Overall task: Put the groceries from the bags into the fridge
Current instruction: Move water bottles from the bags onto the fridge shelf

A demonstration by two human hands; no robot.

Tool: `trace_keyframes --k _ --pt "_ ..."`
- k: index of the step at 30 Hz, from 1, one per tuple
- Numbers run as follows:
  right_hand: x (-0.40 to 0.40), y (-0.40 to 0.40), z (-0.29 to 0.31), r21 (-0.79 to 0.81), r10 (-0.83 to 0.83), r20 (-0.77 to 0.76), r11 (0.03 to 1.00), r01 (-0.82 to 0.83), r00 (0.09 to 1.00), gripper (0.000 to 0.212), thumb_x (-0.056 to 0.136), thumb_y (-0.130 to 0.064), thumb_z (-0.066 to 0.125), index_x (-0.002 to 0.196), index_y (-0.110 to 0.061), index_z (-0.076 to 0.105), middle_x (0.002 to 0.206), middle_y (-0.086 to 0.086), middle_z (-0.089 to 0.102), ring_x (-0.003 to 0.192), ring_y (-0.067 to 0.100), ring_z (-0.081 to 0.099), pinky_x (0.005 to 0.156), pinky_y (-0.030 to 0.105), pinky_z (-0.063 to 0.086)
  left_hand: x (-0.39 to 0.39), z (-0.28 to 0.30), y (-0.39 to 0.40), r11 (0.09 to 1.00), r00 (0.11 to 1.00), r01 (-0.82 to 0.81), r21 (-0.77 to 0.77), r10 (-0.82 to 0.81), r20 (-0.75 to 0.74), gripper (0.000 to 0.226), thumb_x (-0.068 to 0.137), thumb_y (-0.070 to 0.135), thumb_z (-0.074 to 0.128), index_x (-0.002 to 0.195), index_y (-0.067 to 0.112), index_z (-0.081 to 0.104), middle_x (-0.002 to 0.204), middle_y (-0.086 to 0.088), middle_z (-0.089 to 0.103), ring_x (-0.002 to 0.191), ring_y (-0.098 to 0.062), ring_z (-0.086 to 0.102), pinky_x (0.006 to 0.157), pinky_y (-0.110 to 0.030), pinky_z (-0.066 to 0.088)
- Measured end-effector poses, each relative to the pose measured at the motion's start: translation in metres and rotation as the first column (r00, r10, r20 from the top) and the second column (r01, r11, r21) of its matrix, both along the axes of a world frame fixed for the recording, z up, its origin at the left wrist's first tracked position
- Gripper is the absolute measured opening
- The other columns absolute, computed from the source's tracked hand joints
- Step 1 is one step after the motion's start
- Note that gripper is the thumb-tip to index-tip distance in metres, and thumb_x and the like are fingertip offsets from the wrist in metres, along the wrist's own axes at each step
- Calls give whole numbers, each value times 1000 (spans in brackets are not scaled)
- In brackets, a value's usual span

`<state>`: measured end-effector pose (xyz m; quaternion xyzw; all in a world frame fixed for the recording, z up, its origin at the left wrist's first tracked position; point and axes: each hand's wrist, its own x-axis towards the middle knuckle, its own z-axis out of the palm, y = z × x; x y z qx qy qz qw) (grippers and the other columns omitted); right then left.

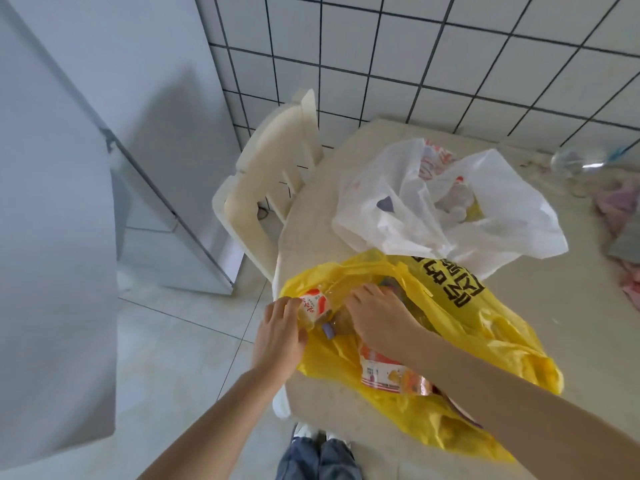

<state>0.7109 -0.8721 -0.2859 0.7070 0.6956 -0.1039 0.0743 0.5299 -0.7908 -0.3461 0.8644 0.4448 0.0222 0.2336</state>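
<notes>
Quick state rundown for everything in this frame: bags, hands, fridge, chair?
yellow bag: lying on the table, mouth open, packets inside
white bag: on the table behind the yellow one, open, slumped
left hand: grips the yellow bag's rim at a red-and-white packet
right hand: inside the yellow bag, fingers hidden
fridge: door appears open
chair: pushed against the table, unoccupied

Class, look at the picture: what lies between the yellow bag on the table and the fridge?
In the head view, a cream plastic chair stands between the yellow bag and the fridge, beside the table's edge.
</notes>
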Motion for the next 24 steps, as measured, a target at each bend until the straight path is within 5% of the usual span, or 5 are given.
trace_keyframes --k 7,11,15,21,24 --pt "55 -35 9 103 -9 107 995 -3 994 49 80 -23 71 125 -12 56 126 6 61 117 26 56 97 41 48 60 14 18 980 981 194 -44 -195 -25 61 98 33 51 151 31 21 159 5 20 146 -22 20 118 -41 25" --pt "74 -49 11 107 -13 151 994 -4 988 67 70 -21 78 131 -8 55 133 12 57 124 31 53 103 46 45 81 13 32 975 967 216 -44 -220 -130 56 101 37 43 151 30 21 159 4 22 144 -24 28 115 -42 30" --pt "97 -55 12 134 -68 156 990 47 985 73 70 -9 74 139 -6 48 140 13 52 128 31 51 104 46 44 98 24 43 994 993 114 -3 -114 -28 23 100 28 45 117 24 60 111 3 64 104 -23 61 84 -32 46" --pt "117 -36 12 201 -98 54 976 85 994 60 82 -10 47 142 -7 43 142 8 50 129 25 50 108 41 42 110 30 73 982 993 13 -190 10 119 24 98 18 46 82 20 62 74 5 60 75 -17 60 64 -28 41" --pt "123 -18 7 146 -137 -26 979 139 990 60 86 -16 50 145 -10 38 145 5 46 132 23 46 110 37 37 116 23 86 964 986 -50 -262 89 139 32 94 17 46 65 26 56 64 7 56 62 -14 55 56 -27 39"
